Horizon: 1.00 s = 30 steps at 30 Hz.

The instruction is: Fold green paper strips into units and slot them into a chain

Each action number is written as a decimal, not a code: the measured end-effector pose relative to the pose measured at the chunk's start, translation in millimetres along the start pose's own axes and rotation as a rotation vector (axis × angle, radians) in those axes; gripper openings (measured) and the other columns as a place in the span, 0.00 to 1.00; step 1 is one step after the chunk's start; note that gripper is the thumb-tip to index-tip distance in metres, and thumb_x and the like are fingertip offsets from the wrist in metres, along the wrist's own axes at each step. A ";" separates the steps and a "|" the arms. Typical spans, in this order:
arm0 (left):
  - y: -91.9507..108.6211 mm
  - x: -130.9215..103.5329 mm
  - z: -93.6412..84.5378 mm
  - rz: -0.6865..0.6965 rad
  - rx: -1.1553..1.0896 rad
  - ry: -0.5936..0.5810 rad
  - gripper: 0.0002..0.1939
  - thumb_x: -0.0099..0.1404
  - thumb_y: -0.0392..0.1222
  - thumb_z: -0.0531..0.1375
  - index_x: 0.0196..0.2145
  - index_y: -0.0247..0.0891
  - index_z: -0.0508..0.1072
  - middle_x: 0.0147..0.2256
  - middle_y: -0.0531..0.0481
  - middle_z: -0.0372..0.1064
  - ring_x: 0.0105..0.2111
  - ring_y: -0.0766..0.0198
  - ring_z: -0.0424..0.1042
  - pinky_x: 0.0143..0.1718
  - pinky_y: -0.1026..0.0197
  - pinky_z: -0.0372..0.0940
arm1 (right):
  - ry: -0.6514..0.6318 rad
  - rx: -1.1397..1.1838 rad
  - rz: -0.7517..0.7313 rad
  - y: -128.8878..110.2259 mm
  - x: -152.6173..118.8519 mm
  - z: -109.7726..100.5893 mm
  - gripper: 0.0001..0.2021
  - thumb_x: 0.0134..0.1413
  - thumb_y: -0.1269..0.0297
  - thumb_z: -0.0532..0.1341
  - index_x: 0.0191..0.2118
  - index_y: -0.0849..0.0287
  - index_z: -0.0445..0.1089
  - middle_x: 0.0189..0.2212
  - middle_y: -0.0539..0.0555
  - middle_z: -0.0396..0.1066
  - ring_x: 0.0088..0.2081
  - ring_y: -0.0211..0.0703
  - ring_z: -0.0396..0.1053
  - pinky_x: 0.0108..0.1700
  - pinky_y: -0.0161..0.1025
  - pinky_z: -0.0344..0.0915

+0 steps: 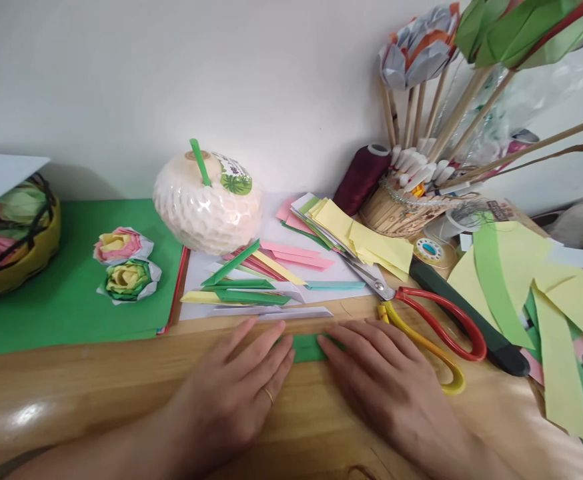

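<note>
A green paper strip (310,348) lies flat on the wooden table between my two hands. My left hand (244,387) presses its left end down with fingers stretched out; a ring is on one finger. From the other side my right hand (391,380) rests its extended fingers over the strip's right end, hiding that part. Just beyond my fingertips lie several folded paper strips (244,297) in green, yellow, pink, white and blue on a white sheet. Scissors (382,289) with one red and one yellow handle lie beside my right hand.
A stack of paper strips (341,223) lies behind the scissors, with a dark-handled tool (471,323) to their right. Further right are paper scraps (564,353). A wrapped coconut (206,200), two paper flowers (126,280), a thread spool (362,177) and a basket (396,210) stand around.
</note>
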State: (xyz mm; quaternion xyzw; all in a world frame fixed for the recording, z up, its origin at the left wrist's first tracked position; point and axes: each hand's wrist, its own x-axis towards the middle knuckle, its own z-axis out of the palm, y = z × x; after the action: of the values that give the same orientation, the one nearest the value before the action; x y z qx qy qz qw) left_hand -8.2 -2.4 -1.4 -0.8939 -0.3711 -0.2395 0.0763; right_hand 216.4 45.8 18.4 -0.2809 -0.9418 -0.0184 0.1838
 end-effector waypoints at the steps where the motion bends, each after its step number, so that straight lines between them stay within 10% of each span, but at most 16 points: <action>1: 2.3 -0.3 -1.0 0.011 0.030 -0.007 0.17 0.67 0.30 0.46 0.43 0.28 0.72 0.45 0.45 0.71 0.52 0.53 0.62 0.57 0.49 0.50 | 0.009 -0.002 -0.020 -1.7 -0.1 0.7 0.12 0.61 0.68 0.52 0.46 0.60 0.70 0.45 0.52 0.73 0.48 0.43 0.66 0.51 0.42 0.58; 13: 14.0 -4.4 -0.7 0.014 0.175 -0.023 0.19 0.65 0.30 0.44 0.46 0.28 0.71 0.46 0.40 0.70 0.51 0.55 0.66 0.56 0.52 0.52 | -0.445 0.145 -0.128 -0.3 -6.1 -0.8 0.32 0.62 0.51 0.48 0.65 0.62 0.39 0.64 0.55 0.42 0.63 0.48 0.43 0.62 0.51 0.47; 30: 13.3 -5.9 -2.3 -0.025 0.153 -0.017 0.19 0.64 0.28 0.44 0.43 0.28 0.72 0.45 0.42 0.72 0.48 0.57 0.68 0.53 0.57 0.55 | -0.432 0.181 -0.088 1.2 -3.2 0.5 0.31 0.61 0.53 0.50 0.64 0.59 0.40 0.62 0.54 0.47 0.63 0.47 0.45 0.62 0.52 0.44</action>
State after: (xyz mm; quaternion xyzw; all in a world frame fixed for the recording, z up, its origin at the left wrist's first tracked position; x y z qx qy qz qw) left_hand -3.4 -16.3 -1.7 -0.8828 -0.4000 -0.2040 0.1381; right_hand 219.3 45.2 16.7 -0.2194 -0.9684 0.1188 0.0016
